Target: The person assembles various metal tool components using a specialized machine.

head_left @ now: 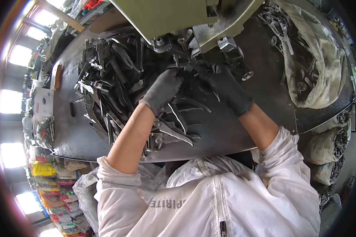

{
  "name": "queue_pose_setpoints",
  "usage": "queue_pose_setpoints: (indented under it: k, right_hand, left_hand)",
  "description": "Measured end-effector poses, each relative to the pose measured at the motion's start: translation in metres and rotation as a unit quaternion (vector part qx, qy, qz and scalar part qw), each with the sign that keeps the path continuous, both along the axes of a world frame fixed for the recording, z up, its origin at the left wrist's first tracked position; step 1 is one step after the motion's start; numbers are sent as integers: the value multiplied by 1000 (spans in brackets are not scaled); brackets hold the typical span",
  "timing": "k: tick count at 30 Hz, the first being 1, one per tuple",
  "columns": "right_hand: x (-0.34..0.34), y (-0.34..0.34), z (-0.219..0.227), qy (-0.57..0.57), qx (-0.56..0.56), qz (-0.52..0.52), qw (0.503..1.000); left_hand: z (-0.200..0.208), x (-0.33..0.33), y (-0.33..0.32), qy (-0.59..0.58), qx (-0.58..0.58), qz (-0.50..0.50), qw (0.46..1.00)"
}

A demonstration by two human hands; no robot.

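Under the head of a green machine (pixel 174 17), both my hands wear dark grey gloves and work close together. My left hand (pixel 163 90) is closed, its fingertips at the left end of a dark metal lever part (pixel 190 66). From the other side my right hand (pixel 227 87) pinches the same part; its exact shape is partly hidden by the fingers and shadow. A heap of curved metal handles (pixel 120 81) spreads to the left of my left hand. Several handle assemblies (pixel 174 132) lie below my left wrist, near the table's front edge.
The dark metal table (pixel 225 132) has a bent front edge near my body. At the right, an open cloth sack (pixel 332 59) holds small metal parts. More filled sacks (pixel 324 148) stand below the table there. A white box (pixel 43 102) and stacked coloured bags (pixel 47 170) are at the left.
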State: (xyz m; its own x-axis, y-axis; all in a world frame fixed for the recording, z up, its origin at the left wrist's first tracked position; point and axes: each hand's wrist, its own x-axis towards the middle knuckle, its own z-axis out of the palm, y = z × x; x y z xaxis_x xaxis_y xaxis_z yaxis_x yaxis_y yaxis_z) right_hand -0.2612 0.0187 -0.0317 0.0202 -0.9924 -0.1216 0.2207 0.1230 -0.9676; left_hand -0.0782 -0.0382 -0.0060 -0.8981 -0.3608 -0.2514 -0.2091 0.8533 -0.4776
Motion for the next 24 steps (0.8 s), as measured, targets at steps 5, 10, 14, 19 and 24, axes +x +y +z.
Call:
queue_pose_setpoints:
  k: [5, 10, 14, 19, 24]
  right_hand:
    - [-7, 7, 4, -31, 81, -5, 996]
    - [-3, 10, 11, -5, 73, 8, 997]
    - [-2, 12, 17, 12, 68, 6, 998]
    - [2, 17, 37, 14, 48, 7, 999]
    - [-7, 24, 28, -9, 83, 24, 996]
  left_hand:
    - [51, 22, -37, 297, 17, 487, 821]
    - [23, 78, -94, 245, -30, 492, 835]
    - [25, 83, -100, 283, 55, 510, 810]
    - [38, 106, -91, 214, -30, 473, 854]
    - [72, 98, -43, 369, 22, 509, 777]
